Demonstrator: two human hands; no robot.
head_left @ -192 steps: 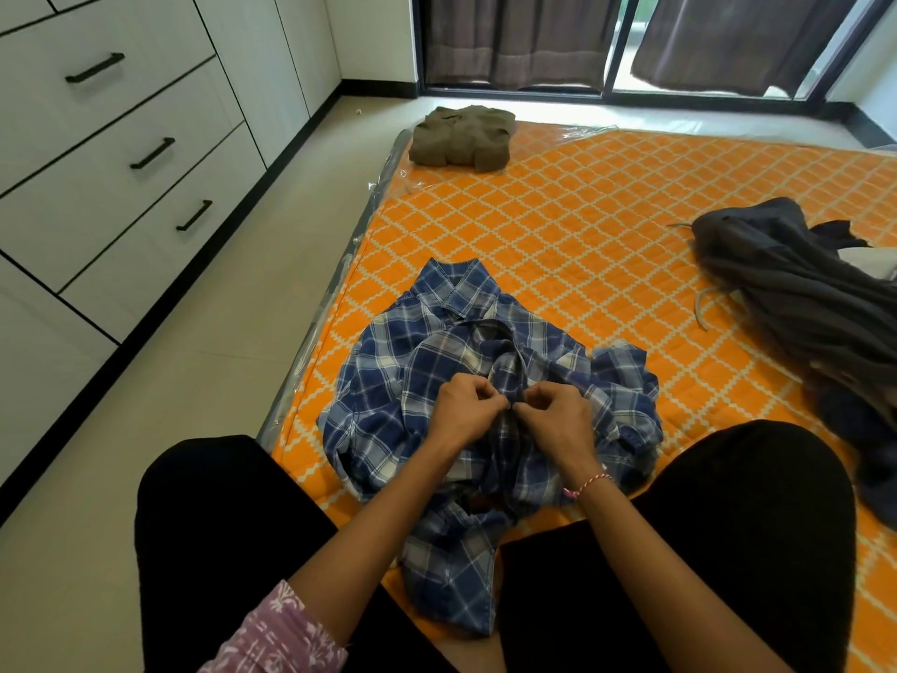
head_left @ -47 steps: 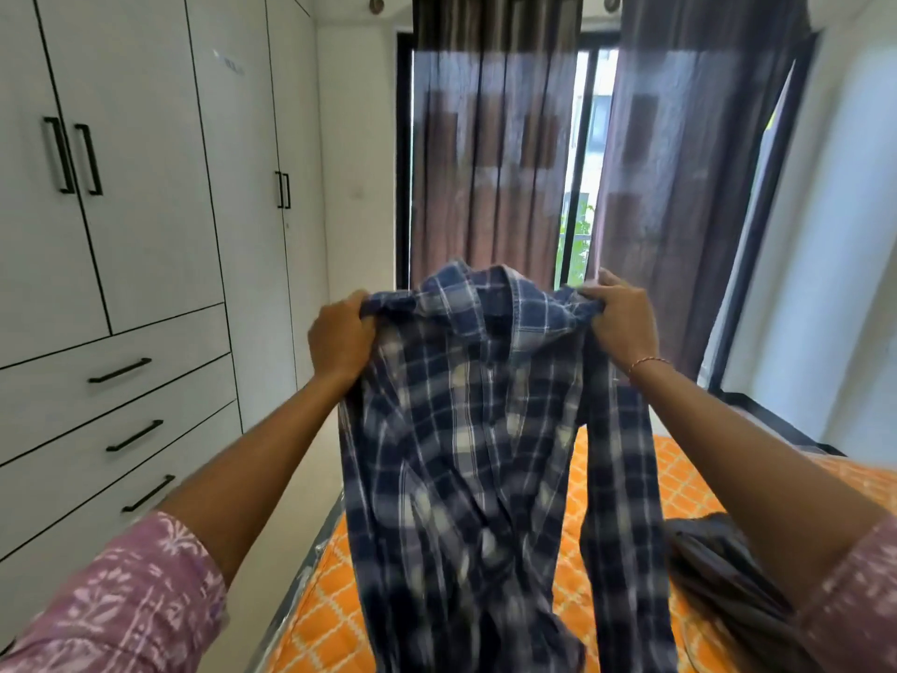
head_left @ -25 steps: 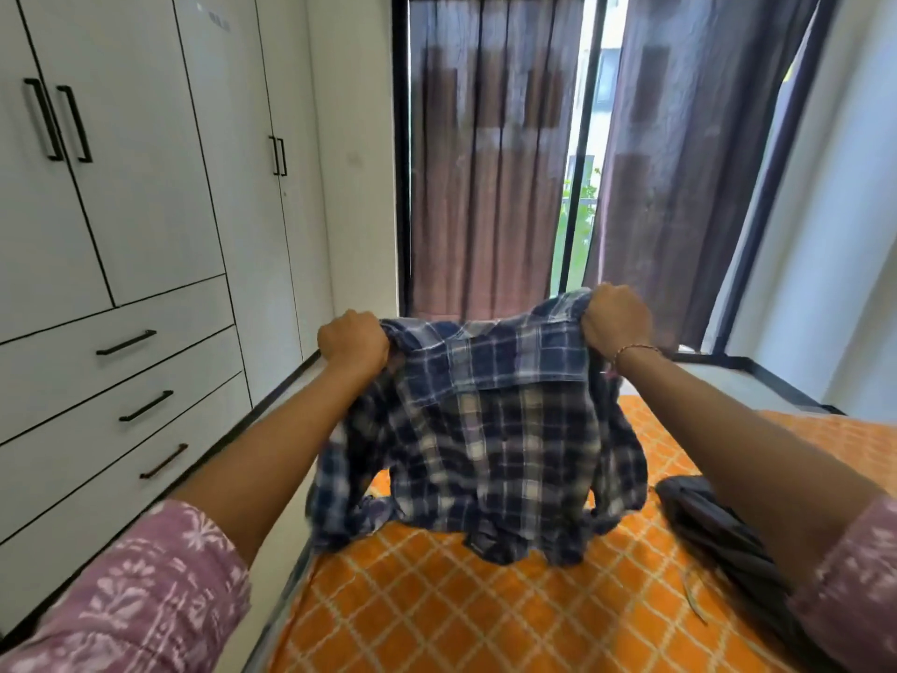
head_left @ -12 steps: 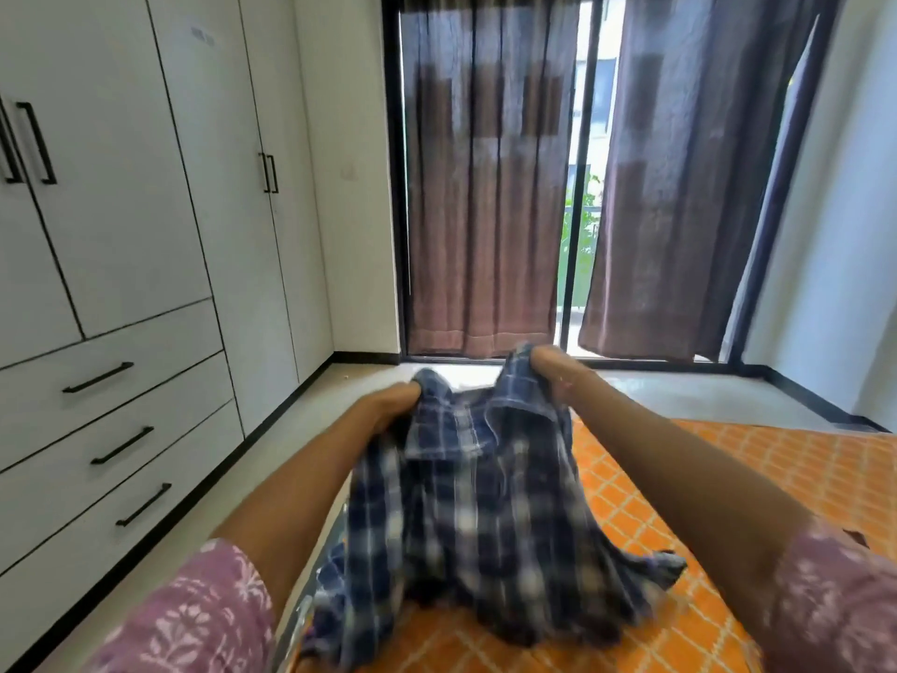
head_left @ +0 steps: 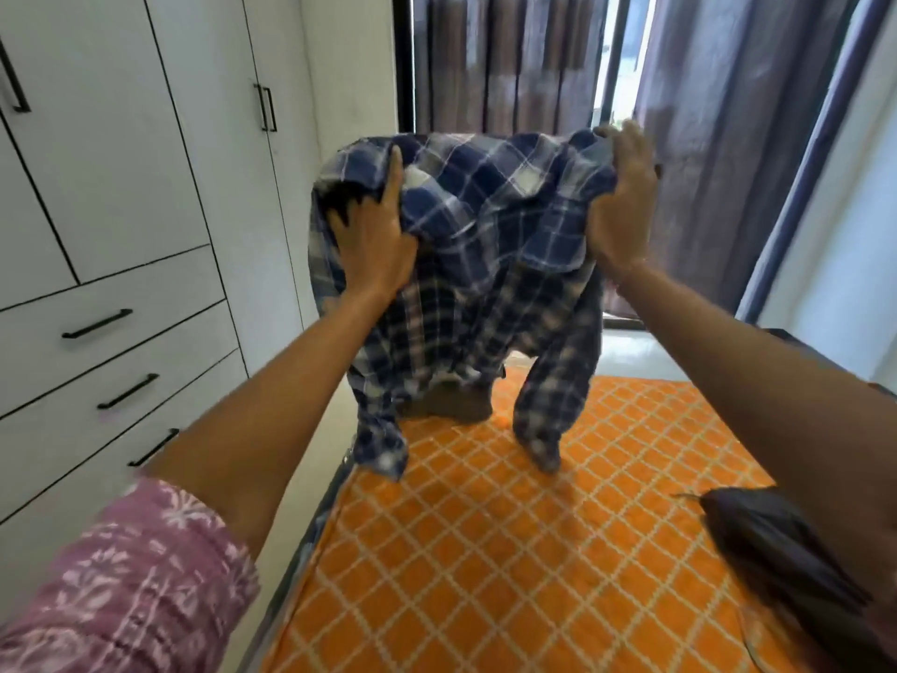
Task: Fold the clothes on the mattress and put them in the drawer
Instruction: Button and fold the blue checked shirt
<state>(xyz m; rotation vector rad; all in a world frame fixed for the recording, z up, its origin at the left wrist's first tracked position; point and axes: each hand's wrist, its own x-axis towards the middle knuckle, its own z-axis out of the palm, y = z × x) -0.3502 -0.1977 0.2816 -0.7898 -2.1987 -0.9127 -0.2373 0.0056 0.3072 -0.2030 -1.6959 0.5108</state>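
Plaid shirt, held aloft over mattress.

Left hand (head_left: pixel 373 245) and right hand (head_left: pixel 619 211) each grasp the bunched upper part of a blue plaid shirt (head_left: pixel 485 264); sleeves hang blurred above the orange diamond-patterned mattress (head_left: pixel 485 551). Folded brown garment (head_left: pixel 451 405) at far edge, partly hidden. Dark clothing (head_left: pixel 781 565) near right. Closed white drawers (head_left: pixel 111 376) left; curtains (head_left: pixel 704 114) beyond.

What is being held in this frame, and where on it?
The blue plaid shirt, lifted above the orange mattress. The left hand and right hand each grip its upper part, one at each side.
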